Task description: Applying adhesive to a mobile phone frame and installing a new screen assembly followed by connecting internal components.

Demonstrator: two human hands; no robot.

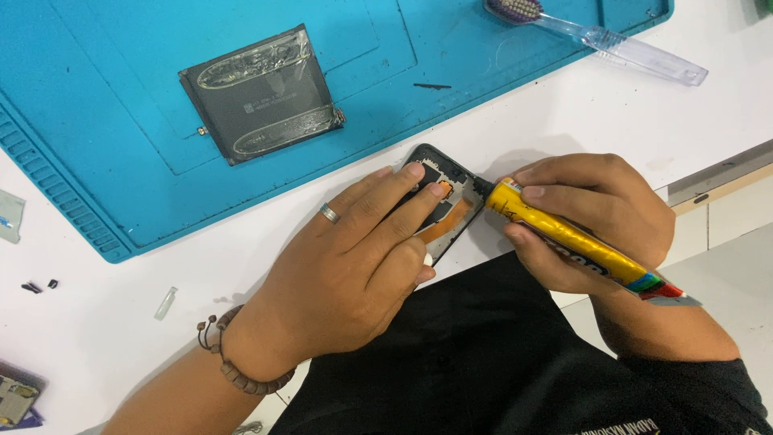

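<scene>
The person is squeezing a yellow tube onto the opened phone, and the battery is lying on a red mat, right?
Not quite. In the head view the battery lies on a blue mat, not a red one. The right hand does hold the yellow tube at the opened phone.
</scene>
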